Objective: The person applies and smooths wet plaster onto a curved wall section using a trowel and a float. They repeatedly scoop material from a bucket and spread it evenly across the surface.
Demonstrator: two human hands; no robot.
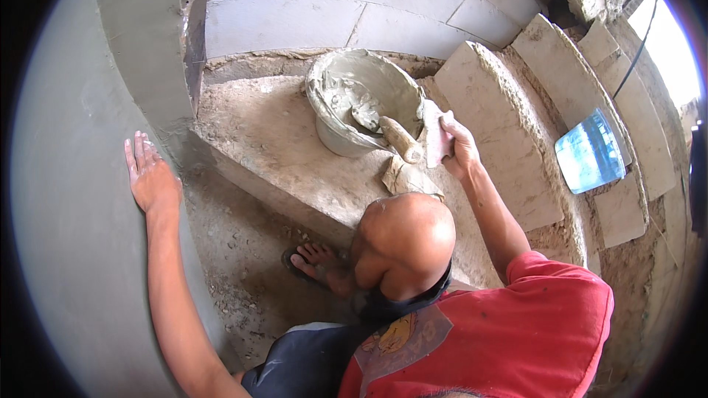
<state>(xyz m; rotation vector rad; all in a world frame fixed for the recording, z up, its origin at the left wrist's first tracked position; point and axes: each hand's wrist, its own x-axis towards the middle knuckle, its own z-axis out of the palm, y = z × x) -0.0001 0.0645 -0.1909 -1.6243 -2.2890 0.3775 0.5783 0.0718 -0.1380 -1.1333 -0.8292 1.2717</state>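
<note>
My left hand rests with its fingers stretched out against the smooth grey plastered wall. On the right, my right hand grips a flat, pale pinkish plate with mortar smears on it, held at the rim of a mortar bucket. What kind of tool the plate is, I cannot make out. Wet grey mortar coats the inside of the bucket. A trowel leans in it, its blade in the mortar and its thick, caked handle sticking out over the rim near my right hand.
The bucket stands on a dusty concrete ledge below a pale block wall. A mortar-crusted lump lies beside it. Rough steps rise at right, with a blue translucent bucket on them. Loose debris covers the floor.
</note>
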